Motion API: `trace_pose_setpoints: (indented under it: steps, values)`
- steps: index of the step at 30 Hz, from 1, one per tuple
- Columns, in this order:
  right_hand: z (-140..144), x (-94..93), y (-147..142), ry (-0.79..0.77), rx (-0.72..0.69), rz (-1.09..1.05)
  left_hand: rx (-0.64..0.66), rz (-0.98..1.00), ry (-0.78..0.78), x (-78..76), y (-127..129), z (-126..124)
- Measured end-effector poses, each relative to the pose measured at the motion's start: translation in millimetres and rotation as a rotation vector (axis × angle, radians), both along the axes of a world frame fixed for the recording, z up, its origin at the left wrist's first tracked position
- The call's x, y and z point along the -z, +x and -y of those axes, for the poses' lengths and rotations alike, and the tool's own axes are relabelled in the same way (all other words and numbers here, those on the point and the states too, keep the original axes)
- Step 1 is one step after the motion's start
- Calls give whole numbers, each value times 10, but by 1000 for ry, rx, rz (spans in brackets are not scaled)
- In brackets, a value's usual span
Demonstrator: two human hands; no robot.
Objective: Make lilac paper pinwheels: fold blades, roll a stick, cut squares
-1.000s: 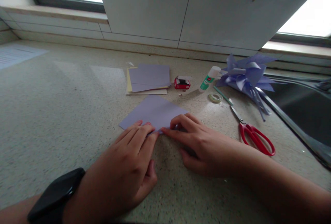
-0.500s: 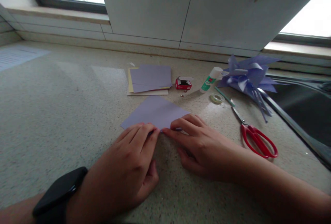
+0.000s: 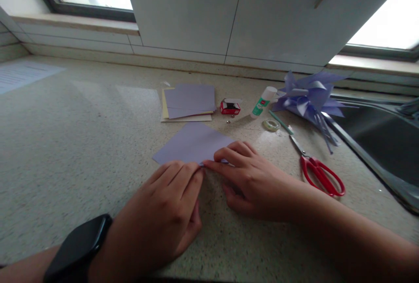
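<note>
A lilac paper sheet (image 3: pixel 191 143) lies flat on the speckled stone counter (image 3: pixel 81 143), one corner pointing at me. My left hand (image 3: pixel 163 213), with a black watch on its wrist, rests palm down with its fingertips pressed on the sheet's near corner. My right hand (image 3: pixel 248 178) lies beside it, fingers spread, pressing the same near edge from the right. The two index fingertips almost meet at the corner. Neither hand lifts the paper.
Behind the sheet lies a stack of lilac and yellow papers (image 3: pixel 188 102). To the right are a small red box (image 3: pixel 230 107), a glue stick (image 3: pixel 262 102), a tape roll (image 3: pixel 271 124), red-handled scissors (image 3: pixel 319 172) and a lilac paper flower (image 3: pixel 309 97). A sink (image 3: pixel 386 143) sits at the far right.
Both hands have stayed on the sheet's near corner, with the fingertips sliding slightly closer together. The camera has tilted up a little.
</note>
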State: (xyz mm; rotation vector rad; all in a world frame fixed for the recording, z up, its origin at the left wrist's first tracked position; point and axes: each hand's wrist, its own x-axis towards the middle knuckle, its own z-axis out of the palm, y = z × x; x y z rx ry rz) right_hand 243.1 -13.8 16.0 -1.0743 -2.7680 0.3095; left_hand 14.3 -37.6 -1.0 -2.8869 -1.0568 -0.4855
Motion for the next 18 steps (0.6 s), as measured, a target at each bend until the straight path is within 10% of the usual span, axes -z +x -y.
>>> trace_pose_setpoints:
  steps: [18]
  values:
    - [4, 2, 37, 22, -1, 7, 31, -18, 27, 6, -9, 18]
